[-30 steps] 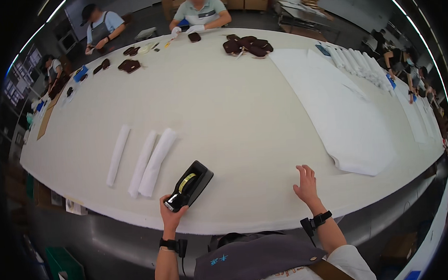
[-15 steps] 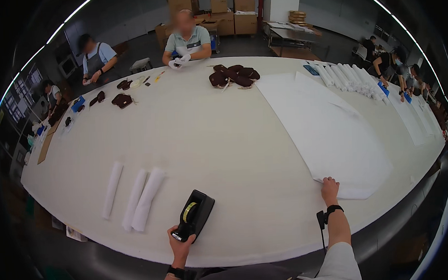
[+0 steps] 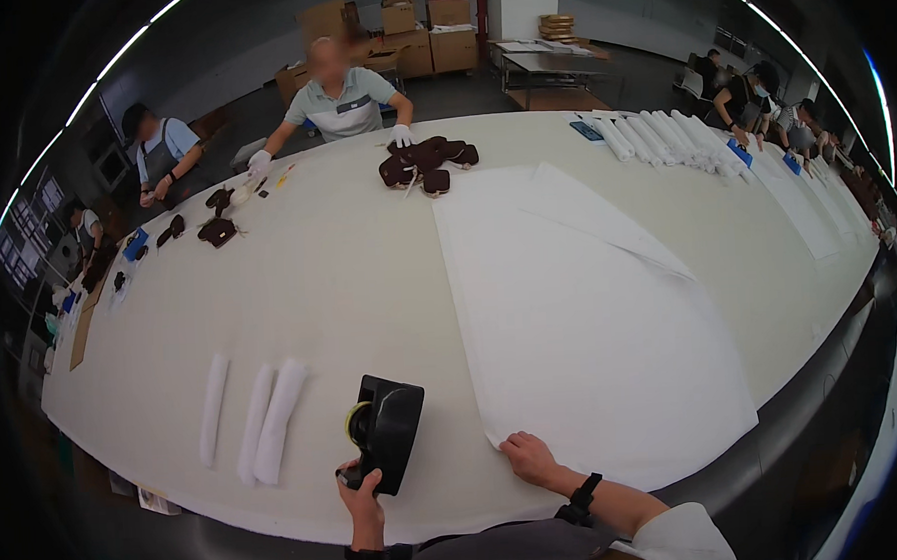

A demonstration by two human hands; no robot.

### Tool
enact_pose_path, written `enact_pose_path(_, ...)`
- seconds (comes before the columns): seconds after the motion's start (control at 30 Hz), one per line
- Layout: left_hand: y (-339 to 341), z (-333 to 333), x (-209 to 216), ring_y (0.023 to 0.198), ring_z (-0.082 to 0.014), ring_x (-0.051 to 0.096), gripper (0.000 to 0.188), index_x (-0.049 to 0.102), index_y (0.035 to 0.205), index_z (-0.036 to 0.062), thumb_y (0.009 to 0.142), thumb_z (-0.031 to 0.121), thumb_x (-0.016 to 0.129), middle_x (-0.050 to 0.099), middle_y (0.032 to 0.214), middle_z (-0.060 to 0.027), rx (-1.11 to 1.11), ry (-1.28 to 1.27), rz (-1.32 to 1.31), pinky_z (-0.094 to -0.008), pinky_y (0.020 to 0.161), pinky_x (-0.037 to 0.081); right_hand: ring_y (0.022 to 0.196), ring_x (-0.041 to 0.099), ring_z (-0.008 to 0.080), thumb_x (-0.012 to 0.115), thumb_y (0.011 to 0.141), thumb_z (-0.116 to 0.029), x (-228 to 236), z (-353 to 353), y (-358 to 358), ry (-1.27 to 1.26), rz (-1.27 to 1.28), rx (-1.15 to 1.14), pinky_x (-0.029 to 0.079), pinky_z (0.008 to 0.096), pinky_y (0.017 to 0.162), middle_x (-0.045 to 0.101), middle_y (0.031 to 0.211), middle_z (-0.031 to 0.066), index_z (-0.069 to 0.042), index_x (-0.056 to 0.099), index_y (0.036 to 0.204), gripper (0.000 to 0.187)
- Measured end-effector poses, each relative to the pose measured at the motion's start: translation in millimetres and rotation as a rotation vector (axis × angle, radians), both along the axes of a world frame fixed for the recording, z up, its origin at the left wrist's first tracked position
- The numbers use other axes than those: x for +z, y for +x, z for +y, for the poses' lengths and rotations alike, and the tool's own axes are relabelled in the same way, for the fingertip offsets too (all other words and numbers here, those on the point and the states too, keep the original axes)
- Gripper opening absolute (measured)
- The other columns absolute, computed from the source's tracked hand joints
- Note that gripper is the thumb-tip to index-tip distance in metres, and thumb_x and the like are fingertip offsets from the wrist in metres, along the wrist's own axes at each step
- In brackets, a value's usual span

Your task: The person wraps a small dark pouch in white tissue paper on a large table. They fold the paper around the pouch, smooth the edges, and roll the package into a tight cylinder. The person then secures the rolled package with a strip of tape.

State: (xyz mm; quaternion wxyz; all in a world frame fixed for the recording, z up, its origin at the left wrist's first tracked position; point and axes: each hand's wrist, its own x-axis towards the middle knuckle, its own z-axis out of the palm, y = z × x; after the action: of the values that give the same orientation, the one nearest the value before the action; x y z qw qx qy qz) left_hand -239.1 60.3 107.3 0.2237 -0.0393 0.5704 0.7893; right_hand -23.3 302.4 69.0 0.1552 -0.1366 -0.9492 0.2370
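A black tape dispenser (image 3: 395, 430) with a yellowish roll of tape is tilted in my left hand (image 3: 361, 494). My fingers close round its near end; whether it touches the table I cannot tell. Over to the right, my right hand (image 3: 529, 460) pinches the near left corner of a large white paper sheet (image 3: 591, 334). The sheet lies spread on the table, with a fold or overlapping edge toward its far right. Left of the dispenser lie three white paper rolls, one slim roll (image 3: 214, 410) apart from two side by side (image 3: 278, 423).
On the pale table (image 3: 349, 284), dark brown pouches (image 3: 428, 164) lie beyond the sheet, near a co-worker's white-gloved hand (image 3: 402, 135). Many white rolls (image 3: 678, 142) are piled at the far right, beside co-workers with blue tools (image 3: 739, 152). More brown pieces (image 3: 216, 230) lie far left.
My right hand has drawn the sheet left and nearer. The dispenser has tipped in my left hand. The co-worker opposite has spread their arms, one glove reaching the brown pouches.
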Motion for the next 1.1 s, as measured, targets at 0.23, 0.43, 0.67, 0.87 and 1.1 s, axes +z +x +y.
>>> enact_pose_path(0.23, -9.4, 92.5, 51.4, 0.102, -0.0197, 0.054, 0.05, 0.045, 0.114, 0.0044, 0.071, 0.0, 0.07, 0.051, 0.111, -0.0091, -0.262, 0.11, 0.121, -0.0314, 0.09, 0.047, 0.099, 0.057, 0.0307, 0.055, 0.086, -0.011, -14.2, -52.5, -104.6, -0.35, -0.002, 0.079, 0.047, 0.0384, 0.087, 0.059, 0.106, 0.0147, -0.002, 0.055, 0.111, 0.027)
enact_pose_path(0.43, 15.9, 183.7, 51.7, 0.098, -0.0176, 0.054, 0.049, 0.047, 0.112, 0.0028, 0.07, 0.001, 0.074, 0.052, 0.108, -0.0085, -0.486, 0.106, 0.246, -0.0303, 0.091, 0.046, 0.111, 0.056, 0.0215, 0.062, 0.089, -0.022, 52.7, -19.2, 1.7, -0.882, 0.121, -0.296, 0.049, 0.0345, 0.088, 0.056, 0.123, 0.0114, -0.005, 0.044, 0.132, 0.05)
enact_pose_path(0.67, 173.3, 303.5, 54.1, 0.095, -0.0142, 0.052, 0.051, 0.046, 0.109, 0.0038, 0.069, 0.003, 0.078, 0.051, 0.103, -0.0066, -0.745, 0.091, 0.339, -0.0281, 0.085, 0.046, 0.123, 0.047, 0.0261, 0.066, 0.088, -0.019, 92.6, 67.3, 118.2, -1.167, 0.663, -0.563, 0.049, 0.0379, 0.092, 0.038, 0.14, 0.0202, -0.009, 0.011, 0.149, 0.083)
enact_pose_path(0.87, 316.9, 425.6, 43.3, 0.085, -0.0121, 0.053, 0.048, 0.045, 0.104, 0.0025, 0.071, 0.009, 0.08, 0.052, 0.096, -0.0058, -0.862, 0.009, 0.302, -0.0258, 0.072, 0.048, 0.121, 0.046, 0.024, 0.063, 0.09, -0.027, 63.5, 181.9, 215.6, -0.851, 0.786, -0.79, 0.049, 0.0347, 0.086, 0.044, 0.134, 0.0178, -0.008, 0.011, 0.15, 0.081)
enact_pose_path(1.1, 450.0, 528.6, 8.2, 0.109, -0.0375, 0.042, 0.065, 0.045, 0.113, 0.0009, 0.063, 0.022, 0.081, 0.05, 0.111, -0.0183, -0.838, -0.286, 0.807, -0.044, 0.094, 0.035, 0.093, 0.047, 0.0275, 0.053, 0.092, -0.03, 28.3, 302.2, 368.3, -0.276, 0.185, -1.023, 0.035, 0.0389, 0.089, 0.057, 0.097, 0.0154, -0.005, 0.047, 0.136, 0.051)
